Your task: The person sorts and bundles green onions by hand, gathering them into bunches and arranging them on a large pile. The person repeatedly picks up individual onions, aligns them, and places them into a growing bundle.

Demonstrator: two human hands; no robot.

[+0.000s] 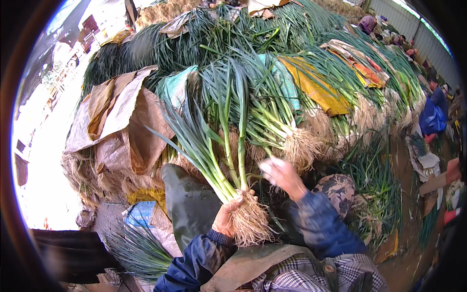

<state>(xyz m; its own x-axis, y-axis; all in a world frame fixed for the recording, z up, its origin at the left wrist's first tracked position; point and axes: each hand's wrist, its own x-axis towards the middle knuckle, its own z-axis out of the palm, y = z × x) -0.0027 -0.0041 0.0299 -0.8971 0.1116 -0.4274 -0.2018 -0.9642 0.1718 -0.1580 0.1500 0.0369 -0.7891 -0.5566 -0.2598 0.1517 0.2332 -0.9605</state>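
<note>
My left hand (228,218) grips a bunch of long green onions (223,179) near the base, above my lap. Pale, shaggy roots (251,221) spill over its right side, and the dark leaves fan up and away from me. To the right of this bunch, my right hand (279,174) is blurred by motion, fingers bent. Whether it holds a stalk is unclear. Just beyond it lies another bundle of green onions (271,126), root end (303,148) towards me.
A large heap of green onions (237,36) rises ahead, partly covered by woven sacks (120,124) and a yellow sheet (315,85). Loose leaves (379,189) lie at the right; more onions (140,250) lie at lower left. Several people (368,25) sit along the far right.
</note>
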